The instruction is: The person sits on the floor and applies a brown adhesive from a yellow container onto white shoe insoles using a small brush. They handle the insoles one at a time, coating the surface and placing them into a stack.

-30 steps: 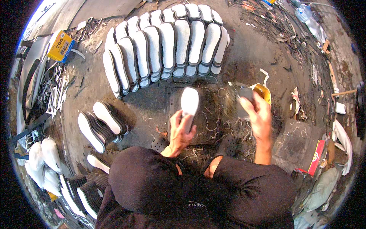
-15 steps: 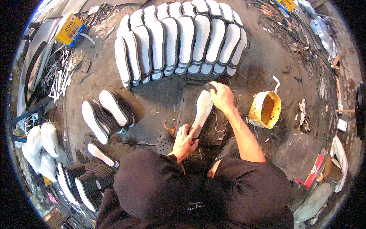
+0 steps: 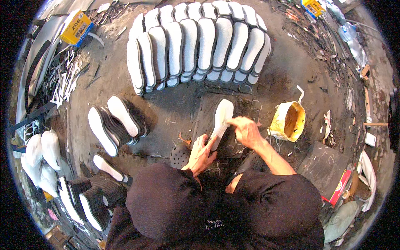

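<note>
A shoe sole (image 3: 223,113) with a white top and dark edge lies on a dark mat (image 3: 204,109) between my feet, its toe end pointing away. My left hand (image 3: 201,156) steadies its near end, fingers along the left side and thumb by the heel. To the right of the sole, my right hand (image 3: 246,132) is closed, thumb and forefinger pinched at the sole's right edge around mid-length. Whatever sits in that pinch is too small or hidden to make out.
Beyond the mat stand rows of stacked white-topped soles (image 3: 204,43). More sole stacks (image 3: 102,130) are at the left. A yellow tub (image 3: 275,125) with a brush-like white handle (image 3: 300,95) sits right. Scraps (image 3: 68,85) and white bags (image 3: 51,146) line the left side.
My right hand has come back from the sole's far tip to its right edge, nearer me. The dark piece seen at its fingers earlier no longer shows. My left hand has stayed put.
</note>
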### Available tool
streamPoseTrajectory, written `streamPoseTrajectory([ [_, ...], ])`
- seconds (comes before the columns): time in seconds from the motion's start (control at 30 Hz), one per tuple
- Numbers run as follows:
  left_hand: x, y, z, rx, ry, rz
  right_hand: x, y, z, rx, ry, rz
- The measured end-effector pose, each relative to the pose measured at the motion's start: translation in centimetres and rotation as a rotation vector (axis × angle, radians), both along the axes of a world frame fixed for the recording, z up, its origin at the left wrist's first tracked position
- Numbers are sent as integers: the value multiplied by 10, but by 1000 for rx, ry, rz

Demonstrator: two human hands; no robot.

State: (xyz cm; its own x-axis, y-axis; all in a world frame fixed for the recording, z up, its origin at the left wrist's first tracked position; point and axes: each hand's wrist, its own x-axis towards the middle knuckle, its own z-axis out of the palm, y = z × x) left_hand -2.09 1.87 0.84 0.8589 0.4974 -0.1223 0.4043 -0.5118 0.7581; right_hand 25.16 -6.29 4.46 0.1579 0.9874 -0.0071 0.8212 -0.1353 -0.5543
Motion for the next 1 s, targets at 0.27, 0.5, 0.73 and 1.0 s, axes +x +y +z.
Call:
streamPoseTrajectory([
  [0.27,23,12,11,47,-17,1,49,54,-11,110,15,-192],
  [0.5,-5,23,-11,34,-95,7,-92,-53,-1,-54,99,-6],
  [0.73,7,11,5,115,-25,85,9,65,1,7,104,-512],
  [1.0,10,2,-5,157,-62,108,6,110,-15,55,-293,595],
])
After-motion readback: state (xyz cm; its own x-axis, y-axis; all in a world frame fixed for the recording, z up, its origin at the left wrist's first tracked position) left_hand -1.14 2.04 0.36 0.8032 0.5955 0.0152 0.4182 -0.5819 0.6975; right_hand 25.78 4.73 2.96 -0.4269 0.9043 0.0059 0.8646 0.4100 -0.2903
